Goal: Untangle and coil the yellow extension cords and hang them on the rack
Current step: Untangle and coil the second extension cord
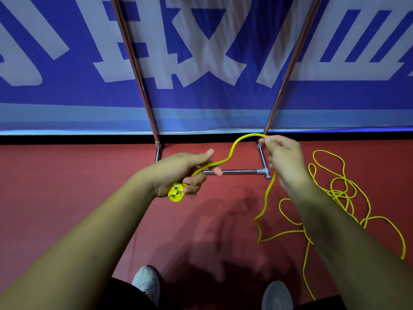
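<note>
Forearms stretch out above 2 white shoes (146,285). Left hand (178,173) curls its fingers round the yellow plug (176,192). Right hand (283,157) pinches the yellow extension cord (232,149) between thumb and forefinger, with a short arc spanning the 2 hands. Coiling looks barely begun; the next move is gathering slack into a 1st loop. Tangled loops (339,191) on the red floor (67,186) may snag. The rack base (234,171) stands just beyond.
</note>
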A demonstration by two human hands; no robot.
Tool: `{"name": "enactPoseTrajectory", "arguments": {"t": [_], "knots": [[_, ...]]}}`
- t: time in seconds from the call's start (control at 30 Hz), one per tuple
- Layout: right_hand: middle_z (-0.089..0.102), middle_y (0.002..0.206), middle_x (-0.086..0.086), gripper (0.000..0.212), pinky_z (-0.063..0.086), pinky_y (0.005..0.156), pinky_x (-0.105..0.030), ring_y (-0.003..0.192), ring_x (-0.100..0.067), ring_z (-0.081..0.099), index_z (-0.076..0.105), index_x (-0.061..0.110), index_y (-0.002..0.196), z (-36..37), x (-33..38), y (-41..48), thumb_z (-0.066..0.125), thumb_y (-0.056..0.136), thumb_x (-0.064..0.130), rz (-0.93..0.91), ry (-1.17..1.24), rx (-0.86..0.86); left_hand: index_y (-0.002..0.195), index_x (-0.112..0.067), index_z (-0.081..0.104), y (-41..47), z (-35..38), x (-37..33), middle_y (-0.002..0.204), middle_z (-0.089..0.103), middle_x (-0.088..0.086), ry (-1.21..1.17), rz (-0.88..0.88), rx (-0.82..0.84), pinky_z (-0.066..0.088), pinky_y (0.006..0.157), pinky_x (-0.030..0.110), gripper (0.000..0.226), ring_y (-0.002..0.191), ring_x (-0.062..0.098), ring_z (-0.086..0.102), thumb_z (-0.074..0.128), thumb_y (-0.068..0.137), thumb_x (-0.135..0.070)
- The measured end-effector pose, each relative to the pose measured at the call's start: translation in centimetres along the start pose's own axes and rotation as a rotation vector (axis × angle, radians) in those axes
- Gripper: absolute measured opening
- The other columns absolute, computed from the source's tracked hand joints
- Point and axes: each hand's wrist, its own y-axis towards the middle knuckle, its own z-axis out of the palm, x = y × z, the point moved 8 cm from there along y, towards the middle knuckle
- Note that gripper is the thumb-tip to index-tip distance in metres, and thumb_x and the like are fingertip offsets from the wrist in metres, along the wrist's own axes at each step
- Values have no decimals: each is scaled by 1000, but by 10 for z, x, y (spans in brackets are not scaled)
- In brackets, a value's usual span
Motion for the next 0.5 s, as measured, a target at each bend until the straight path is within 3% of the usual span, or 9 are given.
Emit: {"name": "enactPoseTrajectory", "arguments": {"t": [0.07, 0.2, 0.3, 0.37, 0.43, 0.5], "knots": [[46, 49, 16, 24, 31, 56, -26, 55, -9, 37, 71, 22, 85, 8, 4, -2, 51, 99, 19, -60, -19, 52, 110, 3, 61, -1, 14, 7, 41, 25, -1, -28, -61, 84, 36, 48, 25, 55, 33, 14, 34, 43, 95, -47], [46, 59, 1, 24, 32, 52, -25, 55, -12, 41, 70, 21, 83, 7, 3, 1, 52, 99, 17, -113, -64, 50, 88, -3, 57, -3, 46, 10, 40, 30, -2, -112, -46, 270, 42, 48, 24, 29, 35, 18, 49, 44, 98, -27], [49, 58, 8, 22, 35, 56, -25, 51, -2, 42, 72, 14, 85, -3, -8, 7, 54, 97, 16, -102, -169, 1, 77, -10, 55, -9, 57, 0, 42, 30, -7, -225, 23, 371, 31, 41, 15, 28, 30, 8, 34, 45, 98, -26], [50, 58, 7, 22, 35, 56, -22, 50, 1, 43, 71, 17, 82, -1, -16, 9, 55, 97, 17, -71, -161, 19, 79, -7, 53, -11, 58, -6, 43, 31, -7, -246, 84, 385, 29, 41, 16, 28, 31, 7, 34, 48, 96, -29], [49, 57, 3, 23, 35, 54, -23, 51, -5, 43, 69, 21, 76, 5, -21, 9, 58, 97, 22, -41, -128, 38, 88, -5, 59, -14, 60, -12, 48, 41, -2, -252, 152, 410, 41, 48, 24, 30, 42, 15, 51, 55, 95, -35], [48, 55, 4, 28, 35, 53, -25, 50, -9, 41, 66, 19, 69, 7, -25, 9, 65, 92, 35, -6, -102, 28, 111, -12, 67, -18, 62, -17, 65, 57, 7, -301, 219, 448, 55, 68, 36, 31, 74, 31, 69, 60, 94, -37]]}}
